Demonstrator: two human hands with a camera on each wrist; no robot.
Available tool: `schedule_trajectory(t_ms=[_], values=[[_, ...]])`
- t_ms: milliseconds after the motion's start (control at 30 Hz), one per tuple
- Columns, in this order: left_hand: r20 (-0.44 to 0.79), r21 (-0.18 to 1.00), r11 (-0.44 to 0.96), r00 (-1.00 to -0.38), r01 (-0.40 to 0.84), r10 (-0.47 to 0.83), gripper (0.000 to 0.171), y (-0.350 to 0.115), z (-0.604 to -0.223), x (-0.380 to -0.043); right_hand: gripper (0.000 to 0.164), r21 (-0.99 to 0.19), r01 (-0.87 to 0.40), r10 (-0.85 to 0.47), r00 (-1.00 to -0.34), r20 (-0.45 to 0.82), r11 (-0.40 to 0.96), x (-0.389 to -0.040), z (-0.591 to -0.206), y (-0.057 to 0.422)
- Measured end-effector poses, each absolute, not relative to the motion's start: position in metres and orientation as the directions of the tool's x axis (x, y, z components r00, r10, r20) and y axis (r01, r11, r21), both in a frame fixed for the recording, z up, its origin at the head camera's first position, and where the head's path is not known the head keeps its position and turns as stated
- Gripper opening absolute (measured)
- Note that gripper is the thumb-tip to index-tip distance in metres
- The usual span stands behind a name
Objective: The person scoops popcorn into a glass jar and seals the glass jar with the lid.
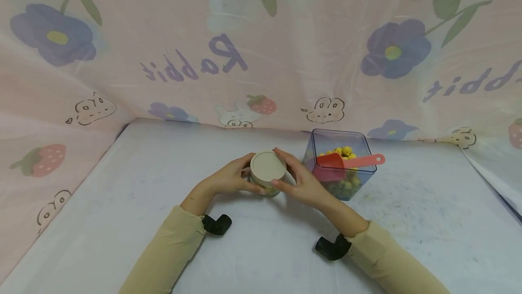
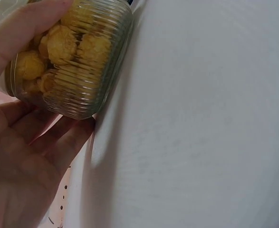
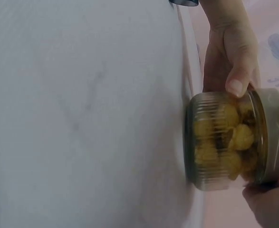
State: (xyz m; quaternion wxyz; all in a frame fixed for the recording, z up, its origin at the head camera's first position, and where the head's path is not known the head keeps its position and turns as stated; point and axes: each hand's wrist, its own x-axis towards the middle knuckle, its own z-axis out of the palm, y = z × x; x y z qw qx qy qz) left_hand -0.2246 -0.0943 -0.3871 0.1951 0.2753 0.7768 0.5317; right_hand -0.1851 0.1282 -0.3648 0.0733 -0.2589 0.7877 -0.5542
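A ribbed clear glass jar (image 3: 215, 142) of yellow popcorn stands upright on the white table, with a cream lid (image 1: 268, 166) on top. My left hand (image 1: 228, 176) holds the jar's side, its thumb across the near face and its fingers round the other side. On the right, my right hand (image 1: 306, 185) grips the lid at its rim between thumb and fingers. The left wrist view shows popcorn balls (image 2: 61, 45) through the glass beside my left thumb. Part of the right hand lies outside the right wrist view.
Just right of the jar stands a clear square bin (image 1: 338, 190) with more popcorn (image 1: 346, 151). A red scoop (image 1: 332, 161) lies in it, its pink handle (image 1: 363, 161) jutting over the right rim. A printed pink curtain (image 1: 285, 58) hangs along the table's back and sides.
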Motion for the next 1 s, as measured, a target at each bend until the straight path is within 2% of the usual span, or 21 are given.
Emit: schedule_trajectory(t_ms=[233, 367, 533, 633, 800, 900, 1000], values=[[-0.001, 0.938, 0.268, -0.773, 0.22, 0.634, 0.081, -0.095, -0.387, -0.224, 0.077, -0.923, -0.244, -0.35, -0.927, 0.132, 0.299, -0.187, -0.368, 0.123], [-0.006, 0.939, 0.271, -0.778, 0.211, 0.628, 0.082, -0.094, -0.387, -0.225, 0.077, -0.929, -0.226, -0.31, -0.942, 0.132, 0.292, -0.187, -0.37, 0.121], [-0.008, 0.937, 0.277, -0.777, 0.215, 0.629, 0.081, -0.094, -0.387, -0.224, 0.083, -0.934, -0.234, -0.348, -0.928, 0.131, 0.271, -0.188, -0.37, 0.123], [-0.006, 0.937, 0.273, -0.774, 0.216, 0.633, 0.081, -0.094, -0.388, -0.224, 0.087, -0.942, -0.245, -0.421, -0.898, 0.131, 0.229, -0.189, -0.371, 0.127], [-0.002, 0.934, 0.279, -0.773, 0.226, 0.634, 0.08, -0.094, -0.39, -0.225, 0.084, -0.952, -0.266, -0.527, -0.836, 0.152, 0.148, -0.191, -0.37, 0.133], [-0.002, 0.933, 0.28, -0.773, 0.227, 0.634, 0.081, -0.094, -0.389, -0.225, 0.082, -0.95, -0.272, -0.532, -0.833, 0.154, 0.152, -0.192, -0.369, 0.134], [-0.001, 0.932, 0.281, -0.775, 0.228, 0.632, 0.081, -0.094, -0.389, -0.225, 0.077, -0.948, -0.263, -0.486, -0.861, 0.147, 0.178, -0.191, -0.369, 0.131]])
